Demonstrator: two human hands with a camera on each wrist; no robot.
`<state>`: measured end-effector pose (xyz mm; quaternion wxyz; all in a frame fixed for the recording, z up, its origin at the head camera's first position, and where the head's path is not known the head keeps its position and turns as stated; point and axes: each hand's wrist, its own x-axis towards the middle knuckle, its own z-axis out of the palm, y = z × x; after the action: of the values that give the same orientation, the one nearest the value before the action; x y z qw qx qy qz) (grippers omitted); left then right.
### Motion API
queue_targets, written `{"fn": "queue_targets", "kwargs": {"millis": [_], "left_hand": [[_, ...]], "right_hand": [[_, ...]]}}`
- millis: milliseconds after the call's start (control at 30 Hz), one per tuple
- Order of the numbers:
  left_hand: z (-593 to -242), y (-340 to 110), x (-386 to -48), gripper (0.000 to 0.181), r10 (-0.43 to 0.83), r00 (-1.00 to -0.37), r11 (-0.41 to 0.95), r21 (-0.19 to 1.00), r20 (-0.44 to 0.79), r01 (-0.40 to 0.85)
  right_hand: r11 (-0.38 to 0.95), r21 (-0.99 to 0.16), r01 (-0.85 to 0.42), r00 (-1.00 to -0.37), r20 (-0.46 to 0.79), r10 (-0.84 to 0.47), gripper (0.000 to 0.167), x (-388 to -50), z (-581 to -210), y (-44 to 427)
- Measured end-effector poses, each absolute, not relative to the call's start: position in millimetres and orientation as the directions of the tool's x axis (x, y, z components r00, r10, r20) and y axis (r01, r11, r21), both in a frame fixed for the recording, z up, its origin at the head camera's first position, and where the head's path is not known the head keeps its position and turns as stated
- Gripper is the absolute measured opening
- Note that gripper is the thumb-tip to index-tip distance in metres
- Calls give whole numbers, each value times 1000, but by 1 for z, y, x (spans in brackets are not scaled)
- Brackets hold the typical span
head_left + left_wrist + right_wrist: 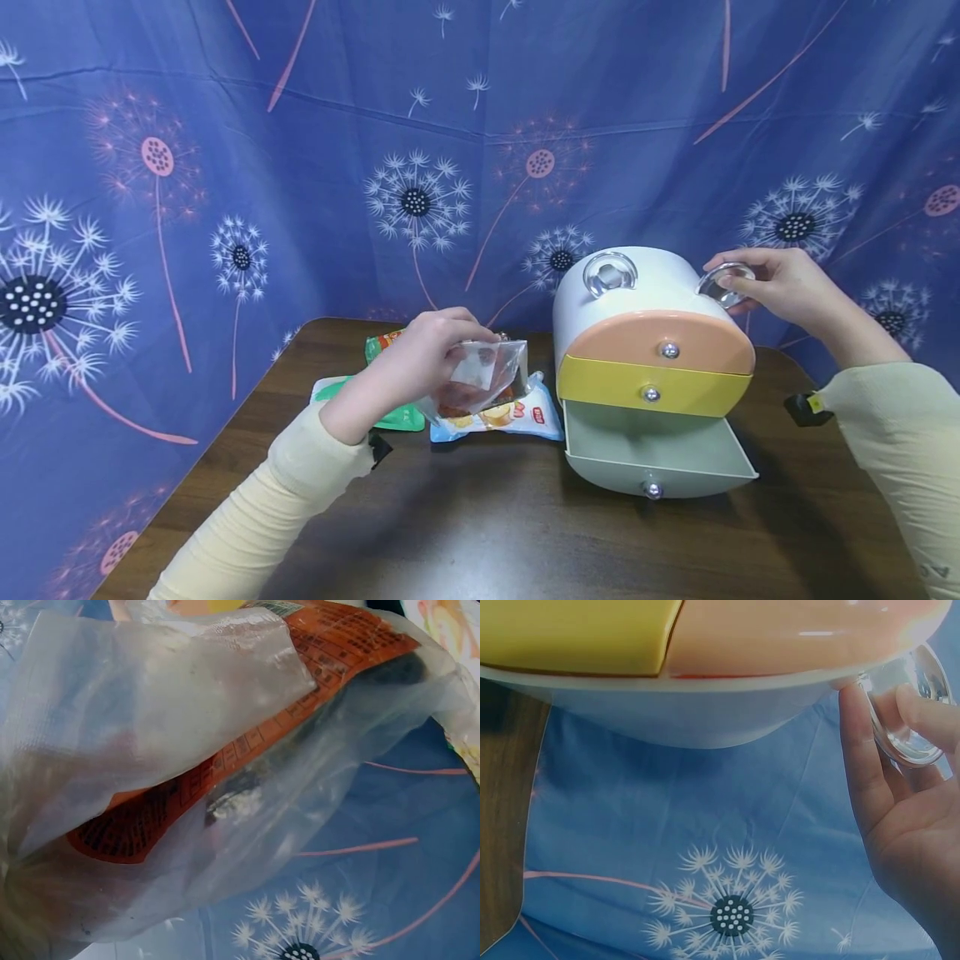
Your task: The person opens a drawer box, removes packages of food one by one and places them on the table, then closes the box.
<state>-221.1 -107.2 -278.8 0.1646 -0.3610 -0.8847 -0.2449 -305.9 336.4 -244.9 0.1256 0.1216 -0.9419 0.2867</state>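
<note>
My left hand (435, 354) grips a clear plastic bag (491, 375) above the snack packs on the table. In the left wrist view the bag fills much of the picture, with an orange printed label (330, 645) on it; its contents are hard to make out. My right hand (791, 287) pinches a shiny silver ear-shaped disc (726, 282) at the upper right of a small white drawer chest (660, 279). In the right wrist view the thumb lies on the disc's face with fingers behind it. The chest's bottom grey-green drawer (652, 437) is pulled out.
A blue-and-white snack pack (536, 414) lies left of the chest. Green-and-white packaging (405, 418) and a green-and-red pack (378, 343) sit partly behind my left arm. Yellow (600, 382) and peach (622, 337) drawers are closed. A patterned blue cloth (480, 208) hangs behind the wooden table (450, 517).
</note>
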Motion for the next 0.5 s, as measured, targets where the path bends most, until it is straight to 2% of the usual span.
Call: {"fn": "queue_targets", "kwargs": {"millis": [500], "left_hand": [[-301,-146,-223,35,521,-742,672,334,421,661]], "right_hand": [[789,-532,-307,-940,299,-165,37,-305,-245,337]]}}
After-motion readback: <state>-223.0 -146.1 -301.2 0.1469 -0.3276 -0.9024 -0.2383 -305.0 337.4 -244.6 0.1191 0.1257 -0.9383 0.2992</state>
